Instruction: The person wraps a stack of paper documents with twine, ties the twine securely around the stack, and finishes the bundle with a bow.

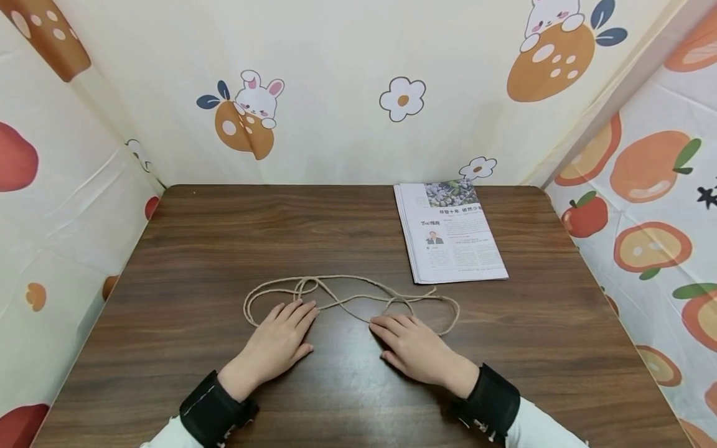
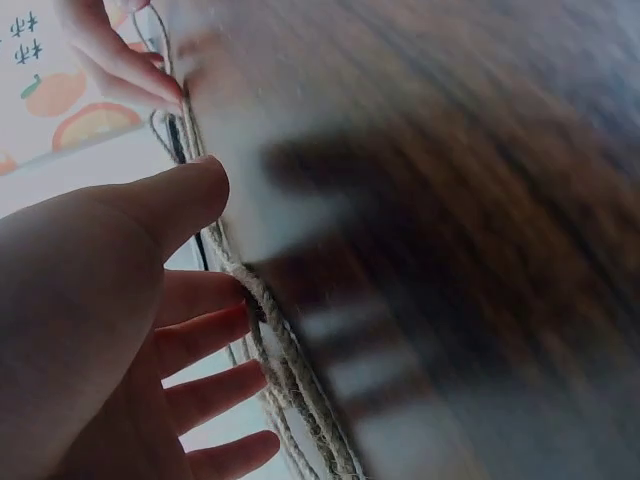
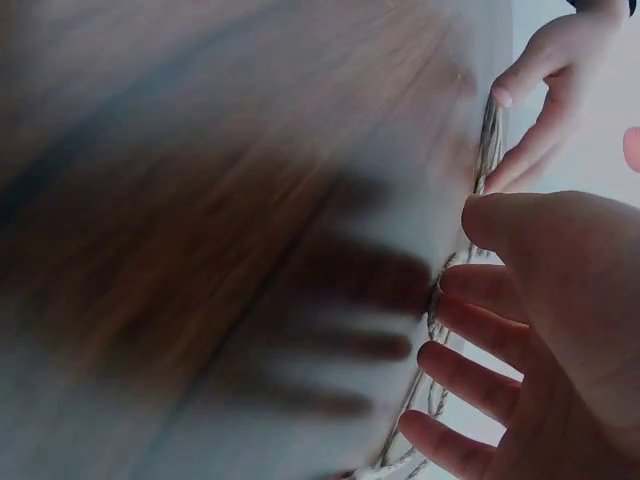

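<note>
A thin beige rope lies in loose, crossing loops on the brown wooden table. My left hand rests palm down at the rope's near left side, fingers straight, the fingertips right at the strands. On the other side my right hand lies palm down too, fingers extended at the rope's near edge. Twisted strands of the rope show close beyond the left fingertips in the left wrist view. In the right wrist view the rope runs just past the right fingertips. Neither hand grips anything.
A stack of folded newspapers lies at the back right of the table. A cream curtain with rabbit and flower prints hangs behind. Fruit-printed cloth borders the right side, and similar white cloth the left. Black bands circle both wrists.
</note>
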Motion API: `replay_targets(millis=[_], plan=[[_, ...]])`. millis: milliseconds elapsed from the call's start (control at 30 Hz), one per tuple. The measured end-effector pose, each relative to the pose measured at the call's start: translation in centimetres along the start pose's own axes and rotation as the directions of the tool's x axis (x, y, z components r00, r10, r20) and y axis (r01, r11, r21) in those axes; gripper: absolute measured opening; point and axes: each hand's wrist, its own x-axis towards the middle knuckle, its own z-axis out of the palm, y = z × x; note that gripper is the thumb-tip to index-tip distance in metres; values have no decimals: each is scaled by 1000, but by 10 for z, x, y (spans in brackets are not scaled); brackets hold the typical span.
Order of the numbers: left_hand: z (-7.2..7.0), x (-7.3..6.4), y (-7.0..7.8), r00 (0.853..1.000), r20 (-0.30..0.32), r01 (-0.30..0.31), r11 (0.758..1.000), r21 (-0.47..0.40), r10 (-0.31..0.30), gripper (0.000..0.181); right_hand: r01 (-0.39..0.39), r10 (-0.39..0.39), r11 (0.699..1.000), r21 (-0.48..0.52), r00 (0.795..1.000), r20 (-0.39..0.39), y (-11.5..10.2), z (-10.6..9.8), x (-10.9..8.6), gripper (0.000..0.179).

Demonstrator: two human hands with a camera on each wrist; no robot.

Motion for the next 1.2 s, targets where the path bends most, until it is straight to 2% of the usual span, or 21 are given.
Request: replay_targets(millis=[167,467,667,800,933,1033,1200], plan=[[-2,-5,-5,999,11,35,999,21,-36,61,-33,33,999,19,999,-39,11,0,-16,50],[-2,-15,-13,998,-37,50,998,39,-49,62,-71,75,996,49,993,-88,31,-2,-40,51],[-2,-22,-15,997,-27,66,998,5,-65,60,-65,69,997,42,991,-110,38,-4,-46,50],[-4,-22,-15,998,-56,31,998,-53,-34,54,-53,58,998,42,991,-119,38,-4,-46,49],[-8,-16,-14,994,-109,-32,994,-102,21,50,-47,52,998,45,992,-117,36,-4,-45,48],[-14,-5,-15,990,-133,-68,993,-95,55,49,-49,53,998,44,992,-113,35,-4,-44,47],[-24,15,-19,992,-104,-78,995,-62,71,51,-57,60,998,32,993,-106,33,-5,-44,46]])
